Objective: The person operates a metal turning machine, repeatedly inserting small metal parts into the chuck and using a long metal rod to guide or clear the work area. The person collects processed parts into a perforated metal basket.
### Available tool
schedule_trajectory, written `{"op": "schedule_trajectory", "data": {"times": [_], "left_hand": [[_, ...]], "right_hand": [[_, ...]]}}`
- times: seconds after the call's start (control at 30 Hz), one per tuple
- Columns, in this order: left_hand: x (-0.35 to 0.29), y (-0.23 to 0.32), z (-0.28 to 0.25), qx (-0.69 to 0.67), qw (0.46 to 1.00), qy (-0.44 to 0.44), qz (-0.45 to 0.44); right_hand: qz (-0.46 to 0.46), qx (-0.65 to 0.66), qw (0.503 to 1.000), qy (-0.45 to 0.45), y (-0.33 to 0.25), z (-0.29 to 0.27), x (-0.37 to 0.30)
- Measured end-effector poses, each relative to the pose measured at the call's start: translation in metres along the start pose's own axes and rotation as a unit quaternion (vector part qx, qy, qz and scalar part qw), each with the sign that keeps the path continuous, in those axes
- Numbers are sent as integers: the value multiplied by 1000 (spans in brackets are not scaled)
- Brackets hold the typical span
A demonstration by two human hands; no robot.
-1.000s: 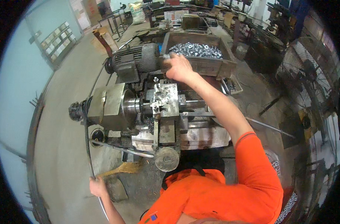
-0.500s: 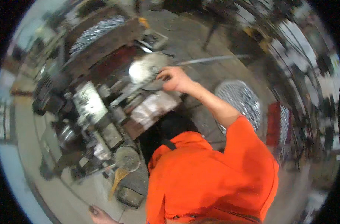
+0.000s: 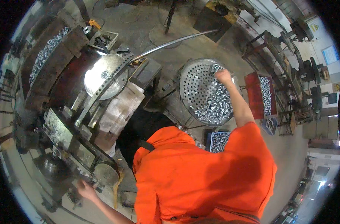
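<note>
Many metal pcs [image 3: 216, 106], long axes mixed, nr R hand [image 3: 223, 76].

From my station I count one right hand [image 3: 223, 76] at two o'clock and one left hand [image 3: 86, 190] between seven and eight, total two. I count one perforated tray [image 3: 194, 80] at two, one red bin [image 3: 252, 100] at three, one blue bin [image 3: 208, 141] at four, one metal disc [image 3: 97, 76] and one trough [image 3: 59, 65] at ten. Metal parts [image 3: 216, 108]: too numerous to count.

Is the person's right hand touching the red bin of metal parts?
Apart. The head view shows a visible gap between the right hand, over the round perforated tray, and the red bin beyond.
</note>
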State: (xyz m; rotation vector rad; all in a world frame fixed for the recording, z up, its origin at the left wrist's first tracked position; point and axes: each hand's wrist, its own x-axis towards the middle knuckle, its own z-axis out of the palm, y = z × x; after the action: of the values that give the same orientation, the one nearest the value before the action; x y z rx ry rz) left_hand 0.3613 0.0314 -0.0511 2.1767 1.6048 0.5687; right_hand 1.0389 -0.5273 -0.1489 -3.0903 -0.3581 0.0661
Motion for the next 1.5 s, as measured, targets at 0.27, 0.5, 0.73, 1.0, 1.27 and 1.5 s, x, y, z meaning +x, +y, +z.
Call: {"op": "schedule_trajectory", "data": {"times": [0.27, 0.5, 0.73, 1.0, 1.27, 1.5], "left_hand": [[-11, -2, -8, 12, 996, 32, -80], [-9, 31, -9, 44, 997, 37, -54], [-16, 25, -4, 19, 993, 115, -35], [-17, 32, -18, 42, 994, 97, -28], [-9, 17, -64, 20, 994, 39, 96], [-92, -30, -190, 176, 969, 170, -44]], "right_hand": [[129, 41, 984, -111, -124, -47, 4], [-243, -298, 913, -136, -54, 23, 40], [-92, 19, 991, -92, -21, 45, 64], [-51, 511, 852, -101, -195, -107, -48], [-417, 451, 781, -109, -415, -160, -105], [-781, 339, 521, -61, -642, -238, -251]]}}
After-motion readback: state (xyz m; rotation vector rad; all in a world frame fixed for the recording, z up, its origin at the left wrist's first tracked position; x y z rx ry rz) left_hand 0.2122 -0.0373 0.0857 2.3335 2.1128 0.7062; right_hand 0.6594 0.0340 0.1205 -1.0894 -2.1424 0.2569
